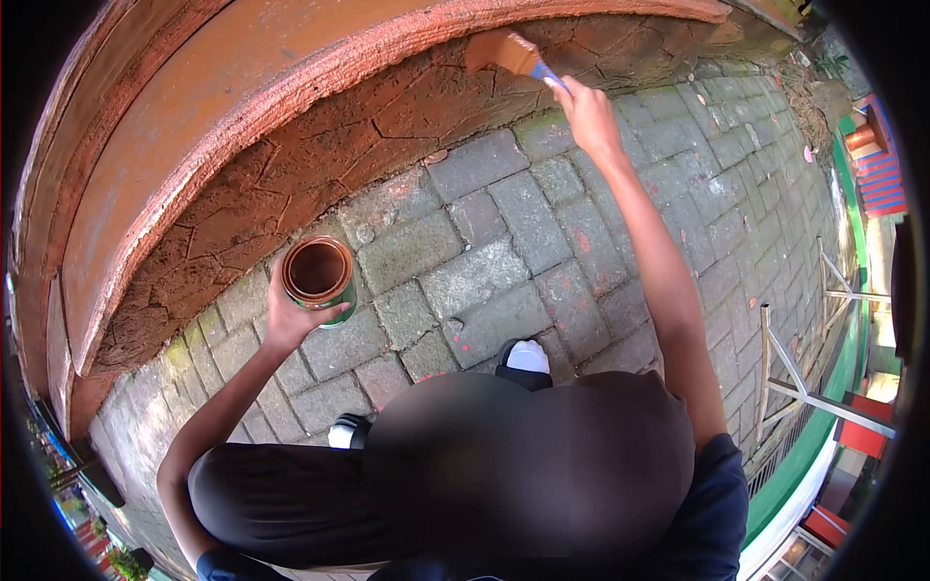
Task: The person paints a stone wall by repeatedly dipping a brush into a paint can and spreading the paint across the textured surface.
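Observation:
My left hand (294,312) is wrapped round an open paint can (346,302) with a green side and a brown-smeared rim. Brown paint shows inside the can, which is upright over the paving close to the wall. Farther off to the right, my right hand (589,114) grips the blue handle of a paintbrush (528,60). The brush's bristles are coated in brown and lie against the stone-patterned face of the low curved wall (407,107). Around the bristles the wall looks wet and reddish brown.
Above the wall face runs a rough, orange-brown ledge (320,79). Grey paving blocks (504,290) with reddish spots cover the ground under my feet. To the right stands a metal frame (775,363) beside a green strip (799,474). My shoe (526,358) is between my arms.

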Motion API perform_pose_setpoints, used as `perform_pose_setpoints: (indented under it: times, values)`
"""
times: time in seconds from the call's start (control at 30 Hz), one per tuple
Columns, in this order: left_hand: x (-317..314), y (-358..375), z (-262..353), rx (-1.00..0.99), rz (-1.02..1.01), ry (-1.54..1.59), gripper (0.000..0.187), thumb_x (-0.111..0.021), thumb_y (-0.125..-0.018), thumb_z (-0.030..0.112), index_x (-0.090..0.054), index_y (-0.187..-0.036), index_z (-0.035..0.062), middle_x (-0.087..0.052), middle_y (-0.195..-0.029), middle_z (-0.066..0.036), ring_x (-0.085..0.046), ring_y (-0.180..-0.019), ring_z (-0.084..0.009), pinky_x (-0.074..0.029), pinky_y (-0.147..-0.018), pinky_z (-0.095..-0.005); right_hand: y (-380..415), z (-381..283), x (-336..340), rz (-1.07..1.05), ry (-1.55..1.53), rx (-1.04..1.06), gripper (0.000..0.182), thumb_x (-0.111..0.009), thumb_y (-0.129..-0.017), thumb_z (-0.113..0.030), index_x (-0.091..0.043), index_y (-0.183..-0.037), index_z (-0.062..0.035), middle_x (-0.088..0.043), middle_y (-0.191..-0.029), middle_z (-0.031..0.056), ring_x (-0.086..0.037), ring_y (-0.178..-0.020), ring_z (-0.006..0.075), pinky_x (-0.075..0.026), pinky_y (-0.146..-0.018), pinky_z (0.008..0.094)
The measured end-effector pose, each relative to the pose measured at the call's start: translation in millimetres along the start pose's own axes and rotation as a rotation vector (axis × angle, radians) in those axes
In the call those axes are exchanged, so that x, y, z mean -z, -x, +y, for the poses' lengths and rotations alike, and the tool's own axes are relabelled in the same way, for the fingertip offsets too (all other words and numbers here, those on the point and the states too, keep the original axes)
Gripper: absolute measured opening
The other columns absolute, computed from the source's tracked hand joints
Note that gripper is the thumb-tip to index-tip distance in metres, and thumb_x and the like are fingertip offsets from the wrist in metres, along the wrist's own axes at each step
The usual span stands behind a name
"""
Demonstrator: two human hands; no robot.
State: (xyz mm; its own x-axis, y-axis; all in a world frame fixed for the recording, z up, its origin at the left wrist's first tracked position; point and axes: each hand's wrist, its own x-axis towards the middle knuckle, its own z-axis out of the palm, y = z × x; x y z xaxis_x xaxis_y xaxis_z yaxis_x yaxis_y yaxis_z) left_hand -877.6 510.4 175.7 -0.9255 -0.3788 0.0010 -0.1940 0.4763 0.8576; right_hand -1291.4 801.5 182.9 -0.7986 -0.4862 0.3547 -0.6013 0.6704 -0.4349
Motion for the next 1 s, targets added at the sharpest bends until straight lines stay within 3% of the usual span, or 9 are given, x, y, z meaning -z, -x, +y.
perform_pose_setpoints:
  times: [0.17,0.37,0.67,0.7,0.77,0.8,0.87,0.93,1.0]
  values:
    - [-1,-1,8,0.02,-0.006,0.01,0.094,-0.095,-0.057,0.022,-0.044,-0.132,-0.0004,-0.059,-0.126,-0.015,-0.058,-0.12,-0.0239,-0.044,-0.106,-0.0399,-13,65,15,0.254,-0.119,-0.433,0.041,-0.051,-0.1,-0.035,-0.065,-0.086,0.0014,-0.067,-0.083,0.0264,-0.064,-0.084,0.047,-0.047,-0.07,0.0543]
    - [-6,-4,7,0.007,0.003,-0.018,0.091,-0.095,-0.058,0.02,-0.044,-0.131,-0.0008,-0.059,-0.126,-0.015,-0.058,-0.119,-0.024,-0.045,-0.106,-0.0394,1,17,-22,0.406,-0.13,-0.377,0.039,-0.049,-0.101,-0.031,-0.064,-0.085,0.002,-0.065,-0.078,0.0292,-0.064,-0.078,0.0491,-0.048,-0.065,0.057]
    - [-10,-12,6,-0.008,0.059,-0.014,0.088,-0.095,-0.059,0.018,-0.045,-0.13,-0.0002,-0.06,-0.125,-0.014,-0.059,-0.118,-0.023,-0.046,-0.105,-0.0383,46,-94,-59,0.179,-0.336,-0.259,0.032,-0.049,-0.101,-0.026,-0.057,-0.087,0.0014,-0.063,-0.07,0.0272,-0.063,-0.069,0.0473,-0.049,-0.059,0.0563]
    - [-11,-12,7,-0.01,0.065,-0.027,0.088,-0.095,-0.059,0.017,-0.046,-0.129,-0.0002,-0.06,-0.124,-0.014,-0.059,-0.117,-0.0232,-0.046,-0.105,-0.0381,53,-106,-66,0.184,-0.294,-0.216,0.031,-0.049,-0.102,-0.027,-0.056,-0.089,0.0007,-0.064,-0.067,0.0249,-0.065,-0.064,0.0448,-0.049,-0.055,0.0542]
    - [-12,-12,6,0.002,0.064,-0.017,0.088,-0.095,-0.059,0.017,-0.046,-0.129,-0.0002,-0.06,-0.125,-0.014,-0.059,-0.118,-0.0231,-0.046,-0.105,-0.0381,66,-144,-55,-0.017,-0.392,-0.144,0.031,-0.046,-0.104,-0.026,-0.056,-0.087,-0.0012,-0.063,-0.061,0.0192,-0.065,-0.055,0.0376,-0.05,-0.047,0.048]
    - [-12,-12,6,0.007,0.065,-0.012,0.087,-0.095,-0.059,0.017,-0.046,-0.129,-0.0003,-0.06,-0.125,-0.014,-0.059,-0.118,-0.0231,-0.046,-0.105,-0.038,74,-163,-56,-0.08,-0.383,-0.089,0.031,-0.047,-0.104,-0.027,-0.056,-0.088,-0.0015,-0.063,-0.061,0.0188,-0.065,-0.055,0.0384,-0.051,-0.047,0.0488]
    - [-14,-11,7,0.034,0.072,0.014,0.089,-0.095,-0.058,0.018,-0.045,-0.13,-0.0003,-0.059,-0.126,-0.014,-0.058,-0.119,-0.023,-0.045,-0.105,-0.0381,82,-192,-67,-0.158,-0.312,0.106,0.031,-0.046,-0.104,-0.028,-0.056,-0.089,-0.0032,-0.064,-0.06,0.0142,-0.066,-0.053,0.0312,-0.054,-0.048,0.0441]
    - [-13,-10,7,-0.011,0.064,0.023,0.091,-0.095,-0.058,0.018,-0.044,-0.131,-0.0002,-0.058,-0.127,-0.014,-0.057,-0.12,-0.0232,-0.044,-0.106,-0.0385,81,-202,-77,-0.11,-0.346,0.238,0.031,-0.049,-0.102,-0.031,-0.055,-0.09,-0.0032,-0.061,-0.059,0.0184,-0.064,-0.058,0.0403,-0.05,-0.051,0.0508]
    - [-12,-8,9,-0.022,0.081,0.013,0.093,-0.095,-0.057,0.018,-0.043,-0.132,-0.0003,-0.058,-0.127,-0.014,-0.057,-0.121,-0.0233,-0.044,-0.107,-0.0387,69,-189,-74,-0.249,-0.364,0.185,0.033,-0.05,-0.102,-0.034,-0.056,-0.092,-0.0037,-0.062,-0.06,0.0179,-0.064,-0.058,0.0397,-0.05,-0.05,0.0492]
